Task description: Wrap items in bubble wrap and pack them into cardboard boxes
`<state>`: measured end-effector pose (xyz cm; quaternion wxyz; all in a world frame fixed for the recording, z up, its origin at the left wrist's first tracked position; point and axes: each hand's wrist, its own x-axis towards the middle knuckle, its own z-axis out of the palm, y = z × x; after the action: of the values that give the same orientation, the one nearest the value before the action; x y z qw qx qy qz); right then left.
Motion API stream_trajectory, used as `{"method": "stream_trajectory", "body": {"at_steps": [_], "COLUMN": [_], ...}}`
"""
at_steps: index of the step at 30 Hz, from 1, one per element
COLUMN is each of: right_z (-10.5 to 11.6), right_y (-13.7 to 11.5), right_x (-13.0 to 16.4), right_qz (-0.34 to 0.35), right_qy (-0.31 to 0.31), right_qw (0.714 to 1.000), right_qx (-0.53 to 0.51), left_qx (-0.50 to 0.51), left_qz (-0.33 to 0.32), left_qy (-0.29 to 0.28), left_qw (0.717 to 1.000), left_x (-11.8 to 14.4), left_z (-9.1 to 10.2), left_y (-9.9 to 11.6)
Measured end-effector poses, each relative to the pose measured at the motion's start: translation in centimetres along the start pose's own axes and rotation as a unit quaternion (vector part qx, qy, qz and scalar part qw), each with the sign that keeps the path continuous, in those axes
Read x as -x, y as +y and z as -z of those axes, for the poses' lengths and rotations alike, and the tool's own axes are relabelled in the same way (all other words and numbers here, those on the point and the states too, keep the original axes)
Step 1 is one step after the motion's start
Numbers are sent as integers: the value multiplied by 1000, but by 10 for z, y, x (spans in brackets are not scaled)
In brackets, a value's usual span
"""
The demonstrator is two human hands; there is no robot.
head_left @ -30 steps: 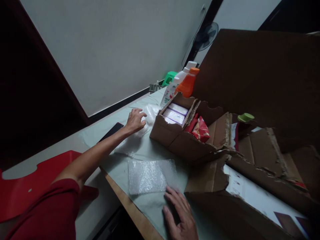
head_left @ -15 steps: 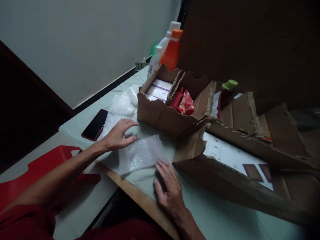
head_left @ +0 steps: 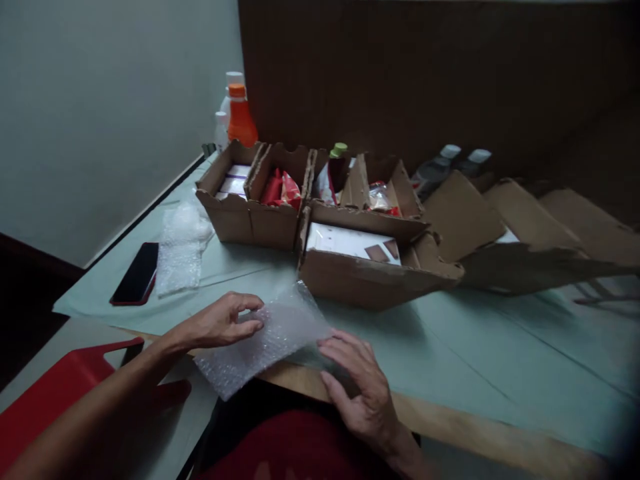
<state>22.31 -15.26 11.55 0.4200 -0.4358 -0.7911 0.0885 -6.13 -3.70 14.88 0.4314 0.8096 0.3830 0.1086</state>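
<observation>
A sheet of clear bubble wrap (head_left: 263, 343) lies across the near table edge, its lower corner hanging past it. My left hand (head_left: 220, 321) pinches the sheet's upper left part between thumb and fingers. My right hand (head_left: 357, 387) rests flat on the sheet's right end, fingers spread on the pale green tabletop (head_left: 450, 347). Just behind the sheet stands a torn cardboard box (head_left: 370, 277) with a white packet inside.
More cardboard compartments (head_left: 250, 220) behind hold white cartons and red packets. An orange bottle (head_left: 240, 120) and white bottles stand at the back left. A dark phone (head_left: 136, 275) and a second bubble wrap piece (head_left: 183, 247) lie left. A red plastic piece (head_left: 55, 393) sits lower left.
My left hand came back from the far bubble wrap near the phone and took hold of the near sheet, which slid toward the table edge. The view swung right.
</observation>
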Motion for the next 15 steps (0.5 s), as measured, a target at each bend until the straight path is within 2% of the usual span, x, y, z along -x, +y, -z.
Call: {"method": "stream_trajectory", "body": {"at_steps": [3, 7, 11, 15], "right_z": [20, 28, 34, 44], "right_y": [-1, 4, 15, 26], "right_x": [11, 10, 18, 40], "right_qz": [-23, -42, -54, -100], "right_qy": [67, 69, 86, 112], "right_qw": [996, 992, 993, 988], "right_qx": [62, 96, 60, 44], "left_qx": [-35, -79, -23, 61], "left_qz": [-49, -94, -34, 29], "left_qy": [-28, -49, -46, -39], "left_qw": [998, 991, 998, 997], "left_x": [-18, -40, -47, -40], "left_z": [-23, -46, -50, -53], "left_y": [25, 48, 58, 51]}}
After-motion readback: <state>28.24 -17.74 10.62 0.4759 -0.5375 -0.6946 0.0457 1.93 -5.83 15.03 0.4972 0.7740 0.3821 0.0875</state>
